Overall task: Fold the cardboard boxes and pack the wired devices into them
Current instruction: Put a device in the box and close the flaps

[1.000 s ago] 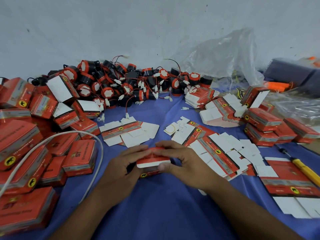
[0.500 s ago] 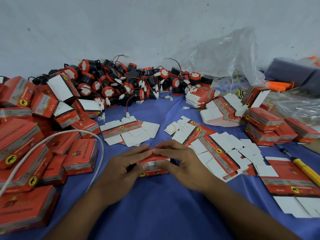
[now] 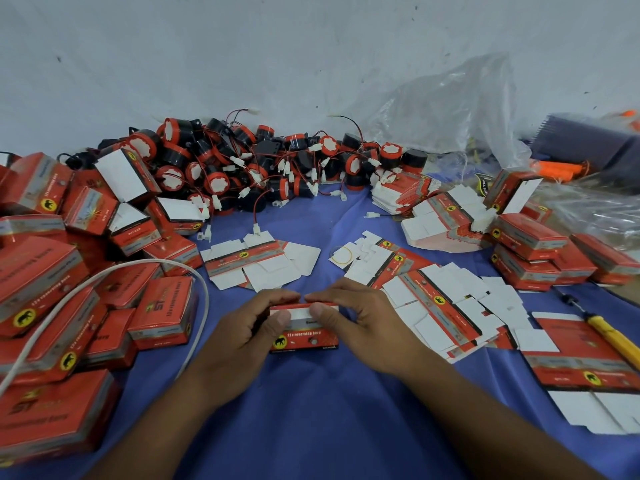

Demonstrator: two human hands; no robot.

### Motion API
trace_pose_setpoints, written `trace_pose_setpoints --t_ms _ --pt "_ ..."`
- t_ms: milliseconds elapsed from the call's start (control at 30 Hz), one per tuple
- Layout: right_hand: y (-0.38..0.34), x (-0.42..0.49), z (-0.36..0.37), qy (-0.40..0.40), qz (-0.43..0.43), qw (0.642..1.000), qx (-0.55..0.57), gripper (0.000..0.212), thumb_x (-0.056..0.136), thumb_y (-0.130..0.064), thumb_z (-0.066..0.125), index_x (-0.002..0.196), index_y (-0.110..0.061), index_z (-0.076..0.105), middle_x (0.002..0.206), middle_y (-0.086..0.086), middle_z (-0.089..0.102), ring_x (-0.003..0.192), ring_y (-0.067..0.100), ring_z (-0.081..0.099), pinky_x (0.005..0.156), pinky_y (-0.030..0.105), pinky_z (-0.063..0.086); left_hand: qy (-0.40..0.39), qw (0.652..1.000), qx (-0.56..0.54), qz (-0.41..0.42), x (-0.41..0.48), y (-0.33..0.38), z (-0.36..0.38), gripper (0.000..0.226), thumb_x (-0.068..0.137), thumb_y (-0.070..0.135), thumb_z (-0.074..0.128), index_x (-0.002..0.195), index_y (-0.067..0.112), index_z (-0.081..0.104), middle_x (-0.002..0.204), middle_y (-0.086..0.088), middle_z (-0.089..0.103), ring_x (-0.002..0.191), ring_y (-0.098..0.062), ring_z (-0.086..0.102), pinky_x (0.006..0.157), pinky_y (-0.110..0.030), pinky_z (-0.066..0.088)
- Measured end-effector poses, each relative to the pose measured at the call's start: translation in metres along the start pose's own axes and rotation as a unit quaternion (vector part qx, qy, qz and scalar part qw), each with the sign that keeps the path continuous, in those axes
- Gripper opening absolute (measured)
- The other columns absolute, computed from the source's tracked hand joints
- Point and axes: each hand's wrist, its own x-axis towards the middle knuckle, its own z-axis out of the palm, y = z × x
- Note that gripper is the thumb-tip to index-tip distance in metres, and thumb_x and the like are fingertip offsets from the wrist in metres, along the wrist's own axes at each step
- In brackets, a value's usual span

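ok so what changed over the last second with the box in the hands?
The white lid flap, which stood bowed above the box a second ago, has been pushed down. Only a narrow strip shows by the thumbs, and the printed front now faces the camera. The left hand and right hand kept gripping the box. The device pile, flat blanks and packed boxes did not move.

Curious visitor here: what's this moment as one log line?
step: closing red box | left hand: holds it | right hand: holds it
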Motion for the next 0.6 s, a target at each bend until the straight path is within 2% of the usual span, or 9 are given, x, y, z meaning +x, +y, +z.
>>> trace_pose_setpoints --t_ms 133,267,400,600 --pt "-0.0006 -0.0004 0.0 0.0 0.02 1.0 0.01 0.029 0.099 -0.047 0.057 0.116 -0.032 0.074 0.102 -0.011 0.069 0.099 0.009 0.066 0.085 0.031 0.053 -0.015 1.0 -0.023 -0.015 -0.0002 0.0001 -0.0014 0.034 0.093 0.039 0.052 0.126 0.036 0.062 0.117 0.019 0.066 0.111 -0.009 0.064 0.086 -0.023 0.055" --pt "-0.0004 0.0006 -0.0006 -0.005 0.039 0.999 0.03 0.031 0.095 -0.056 0.057 0.115 -0.038 0.072 0.102 -0.012 0.07 0.098 0.01 0.068 0.086 0.038 0.056 -0.028 0.999 -0.027 -0.021 -0.0007 0.0008 -0.0026 0.038 0.092 0.039 0.056 0.13 0.04 0.059 0.119 0.02 0.066 0.111 -0.008 0.065 0.087 -0.026 0.056" --pt "-0.0019 0.0003 -0.0005 -0.009 0.043 0.998 0.035 0.029 0.094 -0.061 0.055 0.115 -0.046 0.067 0.102 -0.015 0.069 0.099 0.01 0.068 0.085 0.039 0.057 -0.035 0.998 -0.043 -0.021 -0.001 0.0014 -0.0039 0.042 0.09 0.035 0.061 0.132 0.04 0.058 0.123 0.018 0.065 0.114 -0.01 0.063 0.089 -0.029 0.056" --pt "-0.0059 -0.0004 -0.0023 -0.019 0.058 0.997 0.043 0.035 0.094 -0.056 0.056 0.115 -0.034 0.075 0.101 -0.013 0.069 0.098 0.011 0.067 0.086 0.039 0.056 -0.045 0.997 -0.061 -0.009 -0.001 0.001 -0.0039 0.041 0.089 0.029 0.064 0.13 0.035 0.059 0.129 0.02 0.062 0.118 -0.007 0.061 0.09 -0.025 0.055"
